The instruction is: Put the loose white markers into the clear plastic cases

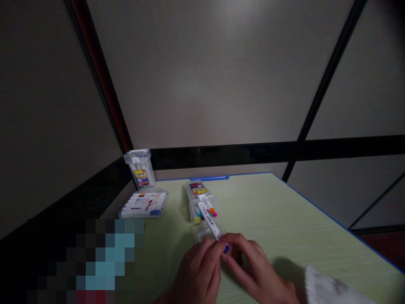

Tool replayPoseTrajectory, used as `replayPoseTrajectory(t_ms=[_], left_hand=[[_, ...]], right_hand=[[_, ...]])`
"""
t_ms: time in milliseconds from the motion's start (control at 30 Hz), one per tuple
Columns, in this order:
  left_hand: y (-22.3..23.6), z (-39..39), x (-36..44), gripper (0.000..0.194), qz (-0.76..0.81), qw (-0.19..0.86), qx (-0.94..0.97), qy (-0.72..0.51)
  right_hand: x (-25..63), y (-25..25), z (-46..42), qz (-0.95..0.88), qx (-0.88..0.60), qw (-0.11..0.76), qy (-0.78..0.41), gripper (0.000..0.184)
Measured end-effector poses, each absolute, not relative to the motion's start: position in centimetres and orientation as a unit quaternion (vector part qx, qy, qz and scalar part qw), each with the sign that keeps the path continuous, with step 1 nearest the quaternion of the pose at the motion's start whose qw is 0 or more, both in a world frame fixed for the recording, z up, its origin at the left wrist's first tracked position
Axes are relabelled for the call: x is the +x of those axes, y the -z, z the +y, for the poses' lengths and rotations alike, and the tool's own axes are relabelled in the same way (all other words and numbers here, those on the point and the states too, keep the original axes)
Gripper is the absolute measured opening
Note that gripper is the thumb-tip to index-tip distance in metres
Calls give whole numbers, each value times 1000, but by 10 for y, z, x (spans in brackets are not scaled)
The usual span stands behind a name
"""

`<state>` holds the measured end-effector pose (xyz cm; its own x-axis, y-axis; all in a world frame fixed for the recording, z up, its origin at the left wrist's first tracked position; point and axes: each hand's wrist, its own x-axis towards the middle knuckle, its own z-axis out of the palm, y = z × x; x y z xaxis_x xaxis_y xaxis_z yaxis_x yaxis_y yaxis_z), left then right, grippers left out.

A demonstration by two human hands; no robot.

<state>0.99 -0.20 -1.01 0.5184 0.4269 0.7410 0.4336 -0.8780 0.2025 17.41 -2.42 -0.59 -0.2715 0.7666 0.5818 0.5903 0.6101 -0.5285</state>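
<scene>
A white marker point(209, 221) with a dark blue end points away from me, tilted up toward an opened clear marker case. My left hand point(199, 270) pinches it near the blue end. From the other side, the fingers of my right hand point(253, 266) close round that same blue end. Just beyond the marker lies the clear case point(193, 195), on its side with a yellow and red label, and coloured marker ends show at its near opening. Its clear lid point(200, 233) rests on the table, partly behind my hands.
A flat clear box of white markers point(144, 204) lies at the left. Behind it a second lidded marker case point(141, 169) stands upright against the wall. The pale green table point(303, 236) has a blue edge, and grey panelled walls point(215, 84) rise behind. A pixelated patch covers the lower left.
</scene>
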Motion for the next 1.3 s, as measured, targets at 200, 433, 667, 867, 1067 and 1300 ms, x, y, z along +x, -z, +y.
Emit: replayPoseTrajectory(t_ms=[200, 433, 667, 867, 1067, 1300], left_hand=[[9, -2, 9, 34, -247, 47, -871, 422], [17, 1, 7, 41, -286, 29, -858, 427], [22, 2, 8, 47, -324, -1, -845, 425], [21, 3, 10, 51, -337, -30, -837, 430], [20, 4, 10, 53, -350, -35, -833, 428], [19, 5, 9, 55, -359, -27, -832, 422]], right_hand=[[174, 11, -22, -769, -440, 444, -133, 10], [173, 6, -19, -770, -398, 472, -162, 33], [172, 0, -18, -777, -384, 462, -191, 44], [172, 1, -17, -782, -380, 456, -189, 45], [171, 1, -16, -786, -392, 438, -192, 52], [172, 1, -17, -794, -395, 425, -179, 53]])
